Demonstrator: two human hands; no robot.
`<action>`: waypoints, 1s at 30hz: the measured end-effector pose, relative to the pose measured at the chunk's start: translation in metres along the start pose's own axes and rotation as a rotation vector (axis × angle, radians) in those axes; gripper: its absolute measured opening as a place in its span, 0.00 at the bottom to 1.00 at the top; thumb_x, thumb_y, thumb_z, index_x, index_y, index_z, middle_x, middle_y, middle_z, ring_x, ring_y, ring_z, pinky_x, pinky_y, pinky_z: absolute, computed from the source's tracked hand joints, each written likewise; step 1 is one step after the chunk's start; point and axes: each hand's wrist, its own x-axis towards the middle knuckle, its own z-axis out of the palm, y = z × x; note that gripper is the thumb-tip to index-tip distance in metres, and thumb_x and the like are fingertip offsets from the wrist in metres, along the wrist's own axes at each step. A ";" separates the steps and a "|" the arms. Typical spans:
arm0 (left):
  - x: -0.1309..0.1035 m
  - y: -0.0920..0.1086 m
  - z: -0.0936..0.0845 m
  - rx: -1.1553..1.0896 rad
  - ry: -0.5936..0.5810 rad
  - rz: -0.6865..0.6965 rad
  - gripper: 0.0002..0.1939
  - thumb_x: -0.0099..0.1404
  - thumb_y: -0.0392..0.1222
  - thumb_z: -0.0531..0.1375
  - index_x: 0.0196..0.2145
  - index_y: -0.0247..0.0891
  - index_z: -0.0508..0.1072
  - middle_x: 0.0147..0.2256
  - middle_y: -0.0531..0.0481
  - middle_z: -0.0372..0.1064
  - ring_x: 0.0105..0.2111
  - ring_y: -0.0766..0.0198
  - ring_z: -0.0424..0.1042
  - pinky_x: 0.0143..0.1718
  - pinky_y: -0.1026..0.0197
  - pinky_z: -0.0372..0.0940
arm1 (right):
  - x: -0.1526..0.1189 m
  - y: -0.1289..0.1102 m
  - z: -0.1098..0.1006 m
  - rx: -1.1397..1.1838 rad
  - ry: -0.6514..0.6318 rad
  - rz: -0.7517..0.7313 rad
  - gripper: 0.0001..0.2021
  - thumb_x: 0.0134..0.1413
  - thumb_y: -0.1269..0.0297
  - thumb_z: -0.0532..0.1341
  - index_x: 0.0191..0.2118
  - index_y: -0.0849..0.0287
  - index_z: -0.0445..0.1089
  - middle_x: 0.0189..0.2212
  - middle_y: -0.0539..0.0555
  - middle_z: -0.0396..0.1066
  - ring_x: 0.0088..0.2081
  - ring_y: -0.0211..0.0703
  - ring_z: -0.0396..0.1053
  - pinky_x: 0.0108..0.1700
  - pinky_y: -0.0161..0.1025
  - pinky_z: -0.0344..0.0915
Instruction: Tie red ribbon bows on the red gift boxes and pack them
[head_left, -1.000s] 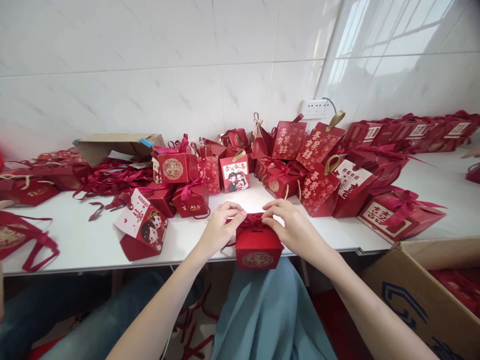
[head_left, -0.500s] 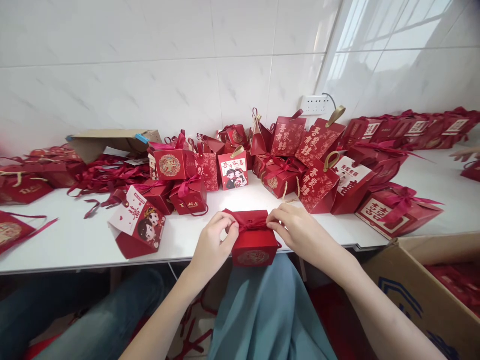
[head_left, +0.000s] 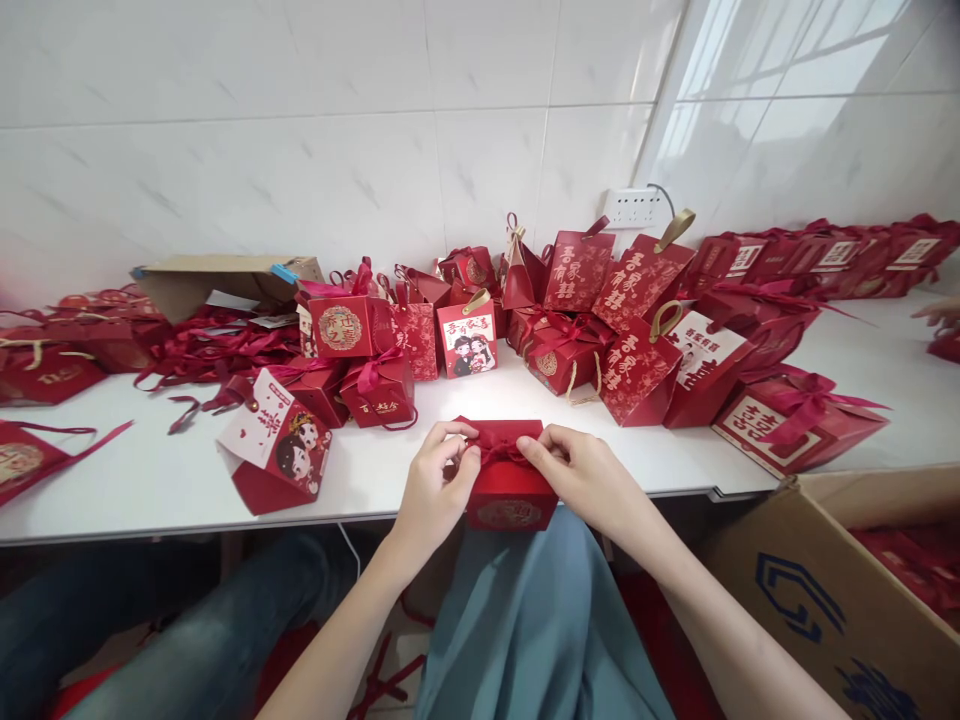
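A red gift box with a gold emblem sits at the table's front edge, right before me. A dark red ribbon bow lies across its top. My left hand pinches the ribbon at the bow's left side, thumb against bent fingers. At the right side, my right hand has thumb and forefinger closed on the bow's loop. A box with a cartoon couple stands to the left of my left hand.
Many red boxes stand along the white table. A cardboard box is at the lower right, and an open carton lies at the back left. Another person's hand is at the far right; another person's jeans show at lower left.
My right hand has moved left, closer to the middle of the bow. My left hand has hardly moved. At the far right, the other person's hand has shifted slightly.
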 end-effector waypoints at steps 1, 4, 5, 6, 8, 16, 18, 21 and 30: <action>0.000 0.000 0.000 -0.004 -0.004 0.001 0.15 0.63 0.42 0.51 0.20 0.38 0.58 0.41 0.45 0.66 0.38 0.63 0.68 0.29 0.65 0.62 | 0.002 0.001 0.001 0.029 0.001 0.010 0.17 0.55 0.51 0.53 0.21 0.56 0.61 0.19 0.50 0.66 0.22 0.40 0.60 0.25 0.36 0.54; 0.001 -0.002 -0.002 -0.023 -0.015 -0.008 0.15 0.63 0.41 0.51 0.19 0.38 0.56 0.44 0.44 0.68 0.42 0.60 0.68 0.30 0.64 0.63 | 0.006 0.005 0.002 0.127 -0.028 0.035 0.15 0.53 0.53 0.55 0.21 0.57 0.61 0.18 0.48 0.62 0.22 0.37 0.57 0.24 0.35 0.52; 0.001 -0.002 -0.002 -0.030 -0.015 -0.016 0.16 0.62 0.42 0.51 0.19 0.38 0.55 0.45 0.44 0.68 0.43 0.60 0.68 0.30 0.64 0.63 | 0.007 0.007 0.002 0.170 -0.047 0.036 0.15 0.52 0.53 0.55 0.21 0.57 0.61 0.18 0.47 0.60 0.21 0.37 0.56 0.24 0.35 0.51; 0.002 -0.003 -0.002 -0.038 -0.014 -0.025 0.16 0.62 0.42 0.51 0.18 0.38 0.55 0.45 0.43 0.68 0.44 0.59 0.68 0.30 0.64 0.63 | 0.008 0.008 0.001 0.222 -0.066 0.033 0.15 0.52 0.53 0.56 0.21 0.57 0.62 0.18 0.47 0.59 0.21 0.36 0.55 0.24 0.35 0.51; 0.002 -0.004 -0.003 -0.054 -0.009 -0.040 0.16 0.62 0.42 0.51 0.18 0.38 0.55 0.46 0.43 0.69 0.44 0.58 0.68 0.31 0.63 0.63 | 0.010 0.011 -0.001 0.338 -0.113 0.028 0.17 0.50 0.50 0.57 0.22 0.58 0.62 0.18 0.46 0.58 0.21 0.35 0.54 0.24 0.34 0.50; 0.002 -0.010 -0.003 -0.069 0.100 -0.078 0.16 0.61 0.45 0.52 0.18 0.36 0.58 0.47 0.44 0.65 0.25 0.70 0.66 0.23 0.64 0.62 | 0.010 0.031 -0.007 0.552 -0.227 0.039 0.20 0.47 0.45 0.61 0.23 0.59 0.62 0.21 0.47 0.61 0.25 0.35 0.57 0.30 0.35 0.55; 0.001 -0.012 -0.004 -0.038 0.102 -0.077 0.17 0.61 0.45 0.52 0.18 0.36 0.58 0.45 0.45 0.64 0.23 0.73 0.64 0.22 0.65 0.61 | 0.010 0.037 -0.012 0.518 -0.272 0.032 0.20 0.48 0.46 0.60 0.24 0.59 0.63 0.22 0.48 0.63 0.26 0.36 0.59 0.31 0.36 0.56; -0.002 -0.011 -0.006 0.023 0.056 -0.053 0.16 0.61 0.44 0.52 0.18 0.37 0.58 0.43 0.45 0.63 0.28 0.69 0.67 0.22 0.66 0.61 | 0.014 0.037 -0.022 0.366 -0.189 -0.006 0.19 0.51 0.47 0.57 0.24 0.59 0.62 0.21 0.48 0.62 0.26 0.37 0.59 0.31 0.36 0.57; 0.000 -0.010 -0.002 0.050 0.055 -0.002 0.09 0.61 0.42 0.54 0.25 0.38 0.62 0.44 0.45 0.63 0.44 0.61 0.68 0.36 0.62 0.69 | 0.056 -0.019 -0.010 -0.168 -0.211 -0.392 0.08 0.53 0.62 0.60 0.31 0.59 0.73 0.35 0.55 0.73 0.39 0.44 0.69 0.41 0.37 0.61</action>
